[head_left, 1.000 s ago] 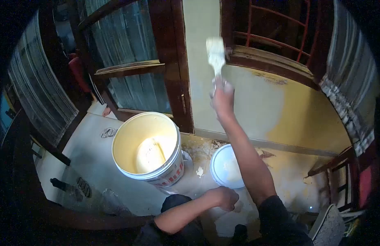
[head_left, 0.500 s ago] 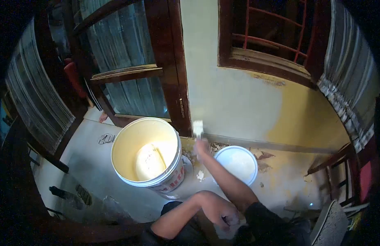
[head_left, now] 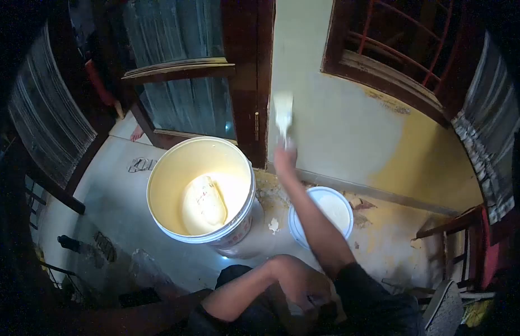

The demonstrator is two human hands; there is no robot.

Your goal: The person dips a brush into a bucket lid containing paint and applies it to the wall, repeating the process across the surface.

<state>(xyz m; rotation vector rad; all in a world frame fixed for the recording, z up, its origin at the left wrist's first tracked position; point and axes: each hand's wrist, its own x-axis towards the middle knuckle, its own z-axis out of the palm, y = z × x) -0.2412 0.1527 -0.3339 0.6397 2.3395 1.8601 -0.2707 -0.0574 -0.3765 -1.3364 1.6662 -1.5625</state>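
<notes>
My right hand (head_left: 286, 158) is closed round the handle of a paintbrush (head_left: 283, 109), its pale bristles pointing up against the wall beside the door frame. The brush is slightly blurred. Below my right forearm stands a blue-rimmed tub (head_left: 292, 224) with white contents, partly covered by the arm. Low in front of my body, my left hand (head_left: 306, 287) is curled with the fingers bent in; what they hold, if anything, I cannot make out. To the left is a large white bucket (head_left: 159, 168) with a cream inside, and a pale rounded piece (head_left: 204, 201) lies in it.
The wall (head_left: 349, 131) is pale near the door and yellow further right. A glazed wooden door (head_left: 246, 84) stands at left, a barred window (head_left: 394, 50) at upper right. Another person's foot (head_left: 137, 133) shows by the doorway. Flakes (head_left: 273, 225) lie on the floor.
My right hand has risen with the paintbrush, higher up the wall. The camera view has shifted somewhat. My left hand stays low and curled.
</notes>
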